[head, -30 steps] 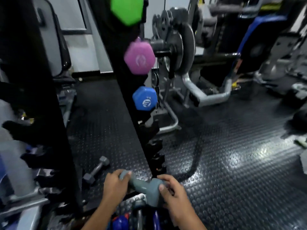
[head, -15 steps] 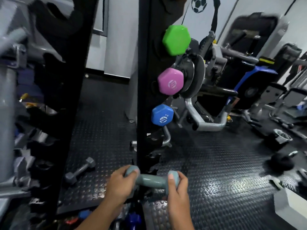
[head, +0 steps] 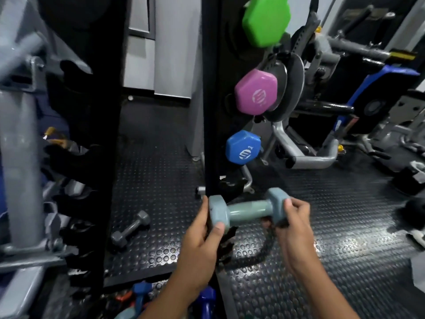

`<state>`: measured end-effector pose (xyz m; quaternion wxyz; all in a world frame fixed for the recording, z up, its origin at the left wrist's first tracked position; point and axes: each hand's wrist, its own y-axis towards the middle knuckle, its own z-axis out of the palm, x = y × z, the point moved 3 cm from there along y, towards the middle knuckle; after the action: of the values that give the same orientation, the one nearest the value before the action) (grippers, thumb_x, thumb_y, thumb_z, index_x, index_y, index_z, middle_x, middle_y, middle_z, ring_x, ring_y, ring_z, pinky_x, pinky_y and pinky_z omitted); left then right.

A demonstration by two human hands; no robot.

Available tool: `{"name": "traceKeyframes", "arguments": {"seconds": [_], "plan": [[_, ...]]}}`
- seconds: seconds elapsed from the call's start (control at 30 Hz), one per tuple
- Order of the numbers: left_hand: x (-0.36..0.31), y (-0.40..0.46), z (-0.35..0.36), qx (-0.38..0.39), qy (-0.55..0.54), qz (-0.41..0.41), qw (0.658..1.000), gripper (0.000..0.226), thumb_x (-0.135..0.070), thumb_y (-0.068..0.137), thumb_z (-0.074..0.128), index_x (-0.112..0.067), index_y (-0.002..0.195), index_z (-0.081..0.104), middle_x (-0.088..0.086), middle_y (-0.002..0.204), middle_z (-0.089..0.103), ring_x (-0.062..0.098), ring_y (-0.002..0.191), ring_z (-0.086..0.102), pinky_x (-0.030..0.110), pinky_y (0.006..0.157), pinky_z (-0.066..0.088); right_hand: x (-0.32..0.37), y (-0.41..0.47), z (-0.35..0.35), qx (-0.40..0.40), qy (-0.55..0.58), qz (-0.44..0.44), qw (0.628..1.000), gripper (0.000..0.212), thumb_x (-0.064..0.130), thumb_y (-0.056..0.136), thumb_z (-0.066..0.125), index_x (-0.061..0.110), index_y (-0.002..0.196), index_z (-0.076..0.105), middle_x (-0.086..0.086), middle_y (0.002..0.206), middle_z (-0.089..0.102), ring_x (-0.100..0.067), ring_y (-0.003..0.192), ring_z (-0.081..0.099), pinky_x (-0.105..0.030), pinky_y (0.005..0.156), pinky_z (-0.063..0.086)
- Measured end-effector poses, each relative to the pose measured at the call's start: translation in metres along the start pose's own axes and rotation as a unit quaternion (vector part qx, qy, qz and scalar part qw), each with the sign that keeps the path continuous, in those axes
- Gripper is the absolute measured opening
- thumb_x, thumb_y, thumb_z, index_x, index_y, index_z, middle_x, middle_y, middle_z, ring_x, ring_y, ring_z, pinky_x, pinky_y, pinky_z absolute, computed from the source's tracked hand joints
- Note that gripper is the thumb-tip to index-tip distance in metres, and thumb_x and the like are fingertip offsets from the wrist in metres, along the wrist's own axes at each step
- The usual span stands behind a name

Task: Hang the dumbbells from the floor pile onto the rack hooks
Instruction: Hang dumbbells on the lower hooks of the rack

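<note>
Head view, left hand: the left hand reaches up from the lower middle of the frame, thumb curled over the front of the near head of the grey-blue dumbbell, fingers wrapped behind it.
Head view, right hand: the right hand comes up from the lower right, fingers curled over the far head of the same dumbbell, thumb beneath it.
Head view, dumbbell held: it lies nearly level between the two hands, raised off the floor, its left head just in front of the black rack post and just below an empty black hook.
Head view, rack and what hangs on it: the post stands upright in the middle; on its right side hang, from top to bottom, a green dumbbell, a pink dumbbell and a blue dumbbell, each seen end-on.
Head view, second rack: a dark rack at the left carries black hooks; what they hold is too dark to tell.
Head view, floor: the studded black rubber floor bears a small grey dumbbell lying loose between the racks.
Head view, floor pile: blue dumbbells lie at the bottom edge, partly hidden behind the left forearm.
</note>
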<state>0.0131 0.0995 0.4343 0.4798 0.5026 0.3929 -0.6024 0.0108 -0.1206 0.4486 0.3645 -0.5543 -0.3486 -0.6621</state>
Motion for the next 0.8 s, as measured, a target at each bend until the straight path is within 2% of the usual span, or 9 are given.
{"name": "traceKeyframes", "arguments": {"seconds": [0.07,0.13,0.23,0.33,0.4,0.5,0.6,0.67,0.8], "plan": [[-0.006,0.002,0.003,-0.011,-0.005,0.018,1.0,0.059,-0.016,0.104,0.058,-0.038,0.155,0.039,-0.02,0.15,0.052,-0.01,0.128,0.054,0.012,0.105,0.044,0.001,0.016,-0.001,0.001,0.008,-0.013,1.0,0.01,0.028,0.111,0.046,0.021,0.111,0.054,-0.009,0.12,0.064,-0.019,0.096,0.065,-0.042,0.075,0.056],[-0.009,0.004,0.008,-0.027,-0.008,0.034,0.999,0.054,-0.015,0.102,0.061,-0.045,0.145,0.053,-0.013,0.147,0.056,0.003,0.127,0.06,0.03,0.108,0.051,0.001,0.036,-0.002,0.01,0.013,-0.023,1.0,0.012,0.023,0.11,0.048,0.022,0.112,0.06,-0.008,0.116,0.067,-0.019,0.097,0.065,-0.038,0.074,0.057],[-0.007,0.008,0.024,-0.052,0.008,0.056,0.997,0.047,-0.026,0.091,0.073,-0.049,0.131,0.064,-0.01,0.132,0.059,0.014,0.12,0.066,0.043,0.095,0.06,0.004,0.065,0.004,0.064,0.003,-0.049,0.997,0.019,0.024,0.106,0.054,0.019,0.123,0.062,0.001,0.11,0.071,-0.015,0.097,0.065,-0.033,0.075,0.054],[-0.008,0.016,0.042,-0.079,0.038,0.076,0.993,0.054,-0.048,0.083,0.082,-0.045,0.133,0.063,0.0,0.133,0.058,0.023,0.122,0.064,0.05,0.092,0.059,0.013,0.094,0.007,0.105,-0.081,-0.102,0.986,0.033,0.035,0.099,0.056,0.026,0.131,0.059,0.009,0.114,0.068,-0.005,0.1,0.063,-0.028,0.082,0.051],[-0.009,0.025,0.051,-0.109,0.036,0.09,0.989,0.06,-0.05,0.077,0.084,-0.04,0.133,0.064,0.006,0.131,0.062,0.027,0.119,0.066,0.052,0.088,0.061,0.02,0.111,0.014,0.117,-0.141,-0.137,0.973,0.032,0.04,0.1,0.055,0.029,0.131,0.055,0.008,0.116,0.064,-0.004,0.101,0.063,-0.028,0.083,0.056],[-0.015,0.046,0.072,-0.145,-0.003,0.11,0.983,0.049,-0.025,0.079,0.08,-0.031,0.125,0.065,-0.006,0.114,0.072,0.021,0.108,0.072,0.046,0.078,0.064,0.029,0.141,0.023,0.091,-0.186,-0.171,0.963,0.032,0.042,0.103,0.057,0.035,0.134,0.056,0.003,0.12,0.057,-0.01,0.112,0.06,-0.04,0.103,0.051],[-0.015,0.065,0.087,-0.192,-0.052,0.107,0.974,0.042,-0.008,0.081,0.071,-0.028,0.117,0.063,-0.013,0.098,0.074,0.011,0.096,0.075,0.046,0.071,0.065,0.035,0.162,0.034,0.071,-0.197,-0.189,0.959,0.035,0.038,0.1,0.065,0.038,0.135,0.062,0.007,0.111,0.058,-0.008,0.105,0.06,-0.03,0.099,0.049],[-0.014,0.074,0.094,-0.233,-0.062,0.106,0.965,0.042,0.007,0.087,0.066,-0.028,0.109,0.061,-0.015,0.089,0.072,0.005,0.082,0.074,0.043,0.063,0.065,0.035,0.171,0.041,0.076,-0.194,-0.192,0.959,0.036,0.036,0.098,0.069,0.036,0.135,0.066,0.01,0.116,0.065,-0.002,0.106,0.06,-0.02,0.096,0.047],[-0.006,0.088,0.098,-0.313,-0.082,0.102,0.941,0.043,0.01,0.087,0.065,-0.029,0.103,0.058,-0.011,0.091,0.07,0.002,0.074,0.073,0.044,0.058,0.064,0.019,0.184,0.062,0.085,-0.161,-0.169,0.969,0.035,0.037,0.095,0.074,0.037,0.13,0.071,0.015,0.12,0.072,0.001,0.111,0.063,-0.02,0.1,0.048]]}}
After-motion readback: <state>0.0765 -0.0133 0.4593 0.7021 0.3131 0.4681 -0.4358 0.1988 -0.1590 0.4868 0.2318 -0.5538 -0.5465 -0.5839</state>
